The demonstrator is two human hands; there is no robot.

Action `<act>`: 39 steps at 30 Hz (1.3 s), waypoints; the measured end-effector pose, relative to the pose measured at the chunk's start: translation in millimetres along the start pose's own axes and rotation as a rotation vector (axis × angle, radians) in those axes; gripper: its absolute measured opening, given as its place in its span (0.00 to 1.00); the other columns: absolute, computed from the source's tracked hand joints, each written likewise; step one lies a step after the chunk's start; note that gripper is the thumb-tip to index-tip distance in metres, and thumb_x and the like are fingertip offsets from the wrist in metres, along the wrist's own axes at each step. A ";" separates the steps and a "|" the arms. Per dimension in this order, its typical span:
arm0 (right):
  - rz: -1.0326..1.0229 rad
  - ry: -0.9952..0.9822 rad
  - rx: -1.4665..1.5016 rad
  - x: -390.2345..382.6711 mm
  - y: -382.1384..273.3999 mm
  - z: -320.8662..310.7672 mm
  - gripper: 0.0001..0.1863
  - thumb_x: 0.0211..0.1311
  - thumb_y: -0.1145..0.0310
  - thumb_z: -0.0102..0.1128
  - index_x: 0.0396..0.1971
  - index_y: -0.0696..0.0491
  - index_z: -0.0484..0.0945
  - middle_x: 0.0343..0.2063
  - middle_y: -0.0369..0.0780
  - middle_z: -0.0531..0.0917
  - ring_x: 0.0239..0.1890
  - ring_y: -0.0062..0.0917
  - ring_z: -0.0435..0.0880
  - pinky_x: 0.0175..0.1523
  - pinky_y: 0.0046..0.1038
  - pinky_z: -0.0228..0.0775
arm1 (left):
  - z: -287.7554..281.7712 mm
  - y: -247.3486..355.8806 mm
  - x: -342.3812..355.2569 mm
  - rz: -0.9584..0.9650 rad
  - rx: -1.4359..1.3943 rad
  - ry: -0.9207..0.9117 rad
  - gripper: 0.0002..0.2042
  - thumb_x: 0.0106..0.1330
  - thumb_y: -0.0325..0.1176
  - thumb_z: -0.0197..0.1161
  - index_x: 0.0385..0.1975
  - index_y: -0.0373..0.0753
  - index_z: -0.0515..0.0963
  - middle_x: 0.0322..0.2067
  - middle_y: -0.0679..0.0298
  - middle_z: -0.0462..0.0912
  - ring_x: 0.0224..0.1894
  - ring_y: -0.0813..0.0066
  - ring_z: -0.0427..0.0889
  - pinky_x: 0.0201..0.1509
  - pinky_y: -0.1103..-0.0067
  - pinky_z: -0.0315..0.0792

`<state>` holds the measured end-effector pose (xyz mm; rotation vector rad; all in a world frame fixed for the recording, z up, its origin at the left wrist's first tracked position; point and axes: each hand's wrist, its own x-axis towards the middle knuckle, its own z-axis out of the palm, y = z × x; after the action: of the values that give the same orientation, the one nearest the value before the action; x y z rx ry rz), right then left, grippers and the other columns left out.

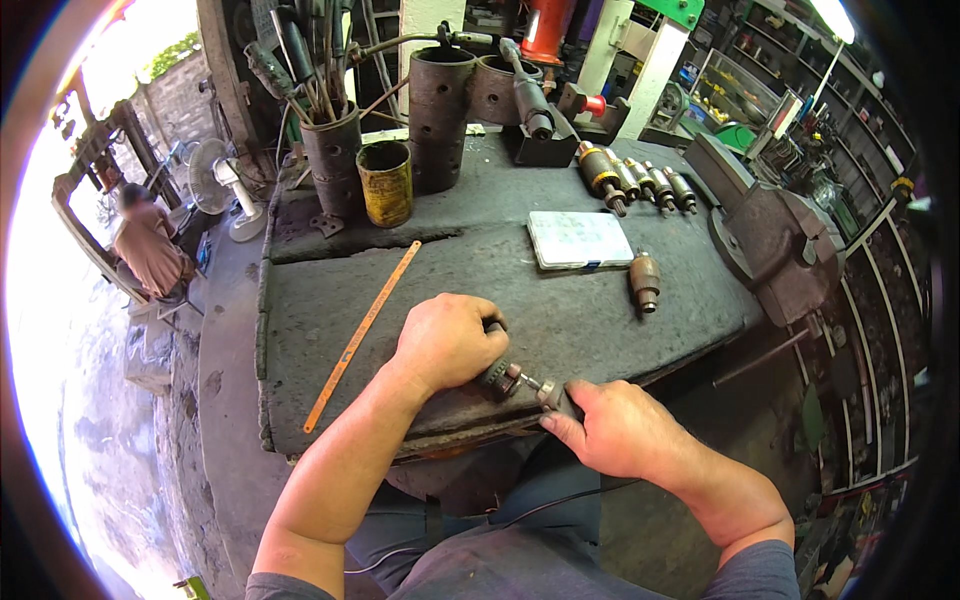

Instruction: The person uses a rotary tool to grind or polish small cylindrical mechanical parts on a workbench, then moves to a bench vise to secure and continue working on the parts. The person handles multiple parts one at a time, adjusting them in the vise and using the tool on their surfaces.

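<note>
My left hand (447,341) is closed over a dark drill chuck (500,378) that lies at the front edge of the workbench (560,320). A short metal bit sticks out of the chuck toward the right. My right hand (612,428) pinches a small metal piece (550,392) at the end of that bit, right at the bench edge. Most of the chuck's body is hidden under my left palm.
An orange hacksaw blade (362,332) lies diagonally on the left. A flat white box (579,239), a loose chuck (645,281), a row of motor armatures (635,181), metal cylinders (437,118), a rusty can (385,182) and a bench vise (775,235) stand farther back. A person (145,245) sits at far left.
</note>
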<state>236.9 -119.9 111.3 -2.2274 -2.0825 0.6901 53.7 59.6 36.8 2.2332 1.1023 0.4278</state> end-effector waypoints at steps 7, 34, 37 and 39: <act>0.033 -0.025 0.000 2.8 2.3 0.8 0.27 0.81 0.45 0.67 0.41 0.59 0.83 0.31 0.56 0.90 0.38 0.61 0.90 0.45 0.57 0.82 | 0.7 0.3 -0.1 0.002 -0.006 0.013 0.18 0.63 0.43 0.67 0.45 0.44 0.96 0.39 0.49 0.95 0.46 0.46 0.94 0.56 0.58 0.86; -0.033 0.012 -0.027 1.4 0.6 2.2 0.30 0.81 0.43 0.65 0.42 0.62 0.83 0.29 0.58 0.90 0.37 0.62 0.91 0.44 0.59 0.85 | -0.1 -0.2 -0.1 0.007 -0.010 0.024 0.17 0.62 0.44 0.67 0.45 0.44 0.96 0.39 0.49 0.95 0.46 0.45 0.94 0.57 0.58 0.86; -0.046 0.003 -0.017 0.0 -0.7 1.8 0.30 0.81 0.43 0.64 0.41 0.62 0.83 0.28 0.58 0.89 0.36 0.62 0.91 0.45 0.58 0.85 | 0.7 -0.5 -0.7 0.013 -0.009 0.037 0.17 0.62 0.44 0.67 0.45 0.44 0.96 0.39 0.49 0.94 0.47 0.45 0.94 0.58 0.58 0.86; -0.031 0.024 -0.030 0.2 -0.6 1.4 0.30 0.82 0.43 0.64 0.41 0.62 0.83 0.28 0.58 0.89 0.37 0.62 0.92 0.46 0.58 0.85 | 1.1 -0.6 -0.4 0.020 -0.013 0.041 0.17 0.62 0.43 0.67 0.44 0.44 0.96 0.39 0.50 0.95 0.47 0.45 0.94 0.58 0.58 0.86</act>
<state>235.9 -120.0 110.2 -2.2024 -2.1258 0.6316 53.7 59.1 35.6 2.2350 1.0956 0.4901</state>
